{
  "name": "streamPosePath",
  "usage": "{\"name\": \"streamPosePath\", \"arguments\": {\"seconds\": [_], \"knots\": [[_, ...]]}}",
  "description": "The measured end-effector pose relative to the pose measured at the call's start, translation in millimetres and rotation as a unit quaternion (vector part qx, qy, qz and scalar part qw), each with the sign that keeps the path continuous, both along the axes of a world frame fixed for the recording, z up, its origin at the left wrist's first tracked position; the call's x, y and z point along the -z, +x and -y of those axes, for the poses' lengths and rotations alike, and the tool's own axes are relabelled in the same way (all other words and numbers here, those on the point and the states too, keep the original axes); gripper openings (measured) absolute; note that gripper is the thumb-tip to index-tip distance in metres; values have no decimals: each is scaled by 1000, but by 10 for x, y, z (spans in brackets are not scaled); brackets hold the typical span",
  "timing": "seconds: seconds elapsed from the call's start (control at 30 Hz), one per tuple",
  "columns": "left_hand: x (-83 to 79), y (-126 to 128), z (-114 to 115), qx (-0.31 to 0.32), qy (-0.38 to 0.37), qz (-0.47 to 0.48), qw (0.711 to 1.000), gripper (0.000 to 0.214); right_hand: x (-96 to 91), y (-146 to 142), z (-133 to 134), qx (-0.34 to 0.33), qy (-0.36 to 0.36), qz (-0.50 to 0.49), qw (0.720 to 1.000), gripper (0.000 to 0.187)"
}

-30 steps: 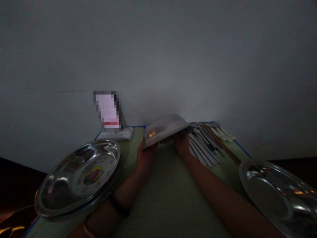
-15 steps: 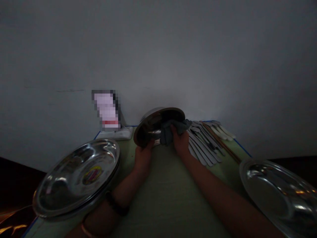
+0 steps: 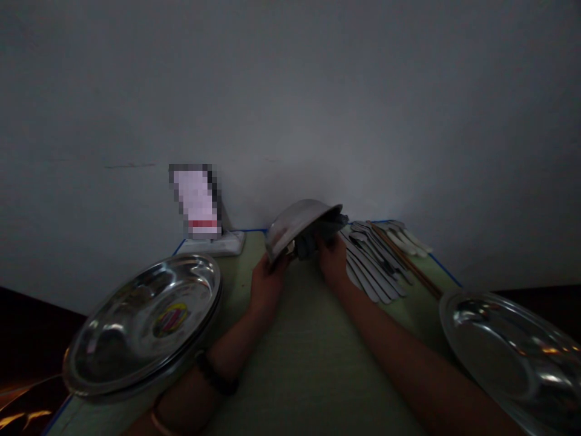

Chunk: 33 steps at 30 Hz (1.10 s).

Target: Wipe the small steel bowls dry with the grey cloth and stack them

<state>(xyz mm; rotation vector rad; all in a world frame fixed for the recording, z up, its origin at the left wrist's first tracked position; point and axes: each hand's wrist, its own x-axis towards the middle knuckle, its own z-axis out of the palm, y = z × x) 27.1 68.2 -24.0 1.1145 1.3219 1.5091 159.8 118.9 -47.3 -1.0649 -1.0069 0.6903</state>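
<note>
A shiny metal bowl [image 3: 302,219] is held tilted over the far middle of the table, its outer side turned up and its opening facing down toward me. My left hand [image 3: 267,280] grips the bowl's near left rim, fingers partly under it. Bunched against the bowl's inside is a dark grey cloth [image 3: 306,245]. My right hand [image 3: 333,257] is closed on that cloth at the bowl's right side; its fingertips are partly hidden beneath the rim.
Stacked metal basins [image 3: 145,324] stand at the left. Behind them a blurred-out phone [image 3: 197,203] leans on a white base [image 3: 213,244]. Several pieces of metal cutlery [image 3: 374,266], brown chopsticks [image 3: 403,260] and white spoons [image 3: 406,240] lie right of the bowl. An oval metal tray [image 3: 494,357] sits at the right.
The bowl has tipped further over, so its outside shows where its inside did before. Its left rim has shifted right. Both hands keep their holds, the left having moved slightly right.
</note>
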Motion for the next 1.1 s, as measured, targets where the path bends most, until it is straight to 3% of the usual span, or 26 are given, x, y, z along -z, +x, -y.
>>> {"name": "streamPosePath", "arguments": {"seconds": [0.23,0.43,0.57,0.97,1.1], "knots": [[-23,-12,46,-28,-29,-76,996,51,-62,-79,62,-16,-16,72,997,43],[-24,25,47,-17,-6,-85,996,29,-26,-70,35,29,9,17,999,40],[10,-20,21,-73,44,-49,995,36,13,-57,-6,62,36,-6,997,44],[-71,29,94,44,18,-48,998,29,3,-31,9,-2,-4,17,1000,48],[-4,43,54,-6,57,-23,998,38,33,-46,-13,40,0,17,999,46]]}}
